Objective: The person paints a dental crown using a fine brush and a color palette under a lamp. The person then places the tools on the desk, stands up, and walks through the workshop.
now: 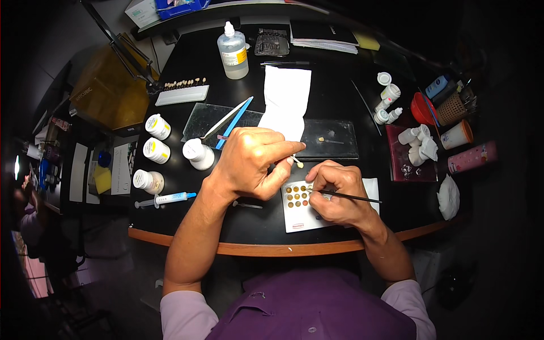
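My left hand (249, 161) is closed in a pinch on a small pale peg with a cream tooth-shaped crown (300, 165) at its end. In my right hand (339, 194) is a thin dark-handled paintbrush (360, 198), held like a pen. Its tip is down at a white palette card (296, 220) with rows of brown and amber wells; the hand covers the card's right part. Beyond the hands, a dark glass slab (334, 148) bears a small tooth-coloured piece (321, 139). A folded white paper towel (288, 93) lies partly over the slab.
White jars (156, 151) and a syringe (174, 198) stand or lie at the left. Blue tweezers (234, 124) rest beyond my left hand. A clear bottle (233, 54) and a tooth shade guide (182, 94) are at the back. Small bottles and a red bowl (421, 107) crowd the right.
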Demonstrator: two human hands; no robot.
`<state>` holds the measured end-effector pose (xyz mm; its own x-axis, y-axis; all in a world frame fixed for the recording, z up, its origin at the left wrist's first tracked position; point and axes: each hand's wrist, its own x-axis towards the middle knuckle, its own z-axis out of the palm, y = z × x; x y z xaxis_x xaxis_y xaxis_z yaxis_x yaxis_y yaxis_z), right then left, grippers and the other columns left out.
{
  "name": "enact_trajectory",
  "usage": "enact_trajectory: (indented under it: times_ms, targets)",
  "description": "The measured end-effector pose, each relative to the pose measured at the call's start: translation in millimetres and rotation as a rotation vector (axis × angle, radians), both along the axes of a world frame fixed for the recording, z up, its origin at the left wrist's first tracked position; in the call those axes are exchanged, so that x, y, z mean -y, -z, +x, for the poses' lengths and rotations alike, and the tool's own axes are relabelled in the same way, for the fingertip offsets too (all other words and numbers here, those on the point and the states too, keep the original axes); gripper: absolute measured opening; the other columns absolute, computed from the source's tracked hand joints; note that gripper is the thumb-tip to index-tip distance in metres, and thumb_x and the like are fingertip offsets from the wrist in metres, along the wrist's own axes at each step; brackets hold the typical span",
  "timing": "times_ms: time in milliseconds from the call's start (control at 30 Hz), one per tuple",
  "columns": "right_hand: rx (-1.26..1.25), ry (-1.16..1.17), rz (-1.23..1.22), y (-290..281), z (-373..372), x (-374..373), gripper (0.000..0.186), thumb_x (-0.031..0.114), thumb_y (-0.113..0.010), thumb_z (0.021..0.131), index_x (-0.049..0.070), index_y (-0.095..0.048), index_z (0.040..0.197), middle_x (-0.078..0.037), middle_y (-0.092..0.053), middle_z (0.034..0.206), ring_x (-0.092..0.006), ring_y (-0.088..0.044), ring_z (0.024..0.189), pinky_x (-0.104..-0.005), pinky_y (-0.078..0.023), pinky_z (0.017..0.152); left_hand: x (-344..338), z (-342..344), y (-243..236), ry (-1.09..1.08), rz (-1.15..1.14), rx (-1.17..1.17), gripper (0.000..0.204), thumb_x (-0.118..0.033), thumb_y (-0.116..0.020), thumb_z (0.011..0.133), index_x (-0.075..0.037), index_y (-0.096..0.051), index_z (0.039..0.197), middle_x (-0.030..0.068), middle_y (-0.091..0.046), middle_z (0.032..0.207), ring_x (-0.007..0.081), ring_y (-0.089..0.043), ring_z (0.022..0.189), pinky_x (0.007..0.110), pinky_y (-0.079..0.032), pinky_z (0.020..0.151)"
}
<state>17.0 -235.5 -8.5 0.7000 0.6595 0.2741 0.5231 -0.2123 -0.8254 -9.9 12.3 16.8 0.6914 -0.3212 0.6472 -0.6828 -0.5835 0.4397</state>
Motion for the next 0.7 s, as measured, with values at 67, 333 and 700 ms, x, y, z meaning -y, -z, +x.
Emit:
enact_trajectory:
  times_ms: [67,333,700]
  targets:
    - [-0.008,0.001,-0.011,-0.2,0.2,-0.1,0.012,0.003,-0.072,0.07,-0.004,-0.062,0.07,-0.019,-0.073,0.084,-0.0261,-0.074,0.075,-0.0347,-0.058,0.062,-0.2,0.2,0.3,0.001,-0.001,0.002,0.029,-0.011,-0.067,0.074,0.001,-0.081,0.097,0.0098,-0.07,0.068,0.026,-0.068,0.059,0.037,-0.054,0.057]
    - [-0.014,0.003,0.001,0.9,0.5,0.0,0.012,0.003,-0.071,0.071,-0.003,-0.062,0.069,-0.019,-0.073,0.083,-0.0267,-0.074,0.075,-0.0353,-0.058,0.062,0.2,0.5,1.0,0.011,-0.013,0.018,0.029,-0.011,-0.067,0.073,0.0,-0.081,0.095,0.0092,-0.068,0.066,0.0258,-0.067,0.057,0.037,-0.054,0.055]
    - [0.008,0.003,0.018,1.8,0.1,0.0,0.012,0.004,-0.072,0.07,-0.003,-0.062,0.07,-0.019,-0.074,0.085,-0.0266,-0.074,0.075,-0.0357,-0.058,0.063,0.3,0.8,1.4,0.011,-0.018,0.025,0.029,-0.011,-0.068,0.072,0.0,-0.081,0.095,0.0094,-0.068,0.066,0.0258,-0.067,0.057,0.036,-0.054,0.055]
